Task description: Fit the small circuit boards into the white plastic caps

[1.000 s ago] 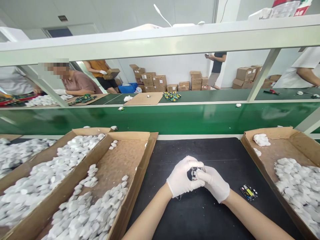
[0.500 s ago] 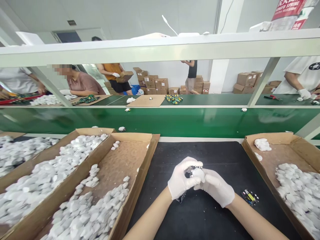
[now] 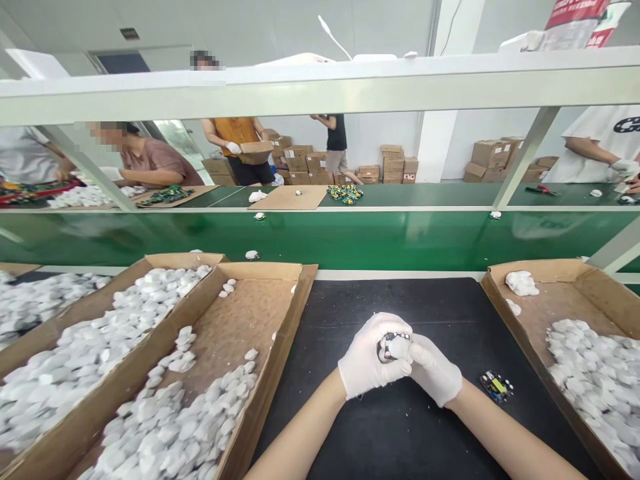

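Observation:
Both my hands wear white gloves and meet over the black work mat [image 3: 340, 307]. My left hand [image 3: 367, 357] is closed around a small black circuit board [image 3: 389, 339], its thumb along the near side. A white piece [image 3: 399, 347] covers part of the board. My right hand [image 3: 436, 373] is closed at the right side of the board, fingertips pressed on the white piece and board edge. The fingers hide much of both. Another circuit board [image 3: 496, 387] with a yellow component lies on the mat, right of my right hand.
Cardboard trays of white pieces stand to the left [image 3: 260, 272] and right [image 3: 595, 270]. Beyond the mat runs a green conveyor belt [image 3: 370, 237] carrying several small assemblies. A white frame [image 3: 320, 93] crosses above it. Co-workers sit or stand on the far side.
My hands have tilted the board, and my right fingers have shifted along its side. The assemblies on the belt have moved right. A distant person has moved left. The view has shifted slightly.

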The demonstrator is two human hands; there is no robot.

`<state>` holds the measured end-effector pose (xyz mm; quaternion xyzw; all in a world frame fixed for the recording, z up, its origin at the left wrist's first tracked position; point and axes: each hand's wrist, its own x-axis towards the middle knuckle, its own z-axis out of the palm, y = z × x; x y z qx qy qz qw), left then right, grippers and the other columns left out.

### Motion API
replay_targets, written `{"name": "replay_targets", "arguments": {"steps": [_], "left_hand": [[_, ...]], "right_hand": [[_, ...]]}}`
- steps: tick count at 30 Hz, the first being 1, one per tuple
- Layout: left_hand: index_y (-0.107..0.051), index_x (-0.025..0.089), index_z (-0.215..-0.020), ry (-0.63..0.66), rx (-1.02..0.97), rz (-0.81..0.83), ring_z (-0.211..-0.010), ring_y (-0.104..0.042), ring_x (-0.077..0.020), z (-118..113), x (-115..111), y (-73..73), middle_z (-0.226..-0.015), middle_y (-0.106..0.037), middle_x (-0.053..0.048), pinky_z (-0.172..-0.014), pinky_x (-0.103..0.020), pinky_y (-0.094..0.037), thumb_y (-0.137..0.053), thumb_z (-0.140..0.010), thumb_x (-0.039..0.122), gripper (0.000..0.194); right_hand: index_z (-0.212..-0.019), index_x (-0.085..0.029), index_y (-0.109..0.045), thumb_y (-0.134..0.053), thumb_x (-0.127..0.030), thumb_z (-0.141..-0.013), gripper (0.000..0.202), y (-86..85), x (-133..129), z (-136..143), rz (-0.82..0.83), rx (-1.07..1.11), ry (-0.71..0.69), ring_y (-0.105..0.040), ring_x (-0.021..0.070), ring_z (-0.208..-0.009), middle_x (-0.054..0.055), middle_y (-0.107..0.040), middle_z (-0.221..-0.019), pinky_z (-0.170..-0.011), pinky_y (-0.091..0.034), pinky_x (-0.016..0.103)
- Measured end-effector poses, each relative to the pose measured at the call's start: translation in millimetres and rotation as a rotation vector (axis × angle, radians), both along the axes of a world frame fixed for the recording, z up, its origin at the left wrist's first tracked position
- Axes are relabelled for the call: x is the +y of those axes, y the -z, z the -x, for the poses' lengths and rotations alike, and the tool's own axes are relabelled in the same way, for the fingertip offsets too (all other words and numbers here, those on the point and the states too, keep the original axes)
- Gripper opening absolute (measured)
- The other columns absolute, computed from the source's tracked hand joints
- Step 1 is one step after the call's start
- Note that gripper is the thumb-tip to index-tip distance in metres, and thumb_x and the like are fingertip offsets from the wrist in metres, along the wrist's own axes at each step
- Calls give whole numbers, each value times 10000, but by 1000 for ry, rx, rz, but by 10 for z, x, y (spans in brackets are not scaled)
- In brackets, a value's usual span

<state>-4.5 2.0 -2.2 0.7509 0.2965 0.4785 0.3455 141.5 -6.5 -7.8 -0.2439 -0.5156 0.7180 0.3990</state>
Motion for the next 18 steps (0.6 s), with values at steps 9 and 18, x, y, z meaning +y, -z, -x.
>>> {"name": "replay_targets", "arguments": {"steps": [9,18], "left_hand": [[-610,173,-920,18,-116,107,-902,-563,-233,-51,-17,21,-934,-610,-88,-843,-388,-426,-597,-694,595,479],[-576,169,-1068,172,-52,174,-1017,-533,-287,-19,-31,-1,-1098,-558,-135,-903,-428,-403,-615,-549,711,751]], "right_hand": [[-687,-178,-572,-624,-528,-702,354,41,-46,85,258,259,-49,-528,219,-881,66,-582,-868,-816,-400,379],[-606,-165,-537,-647,-376,-700,257,-98,-77,71,130,163,30,-502,200,-825,31,-529,-777,-812,-383,351]]}}
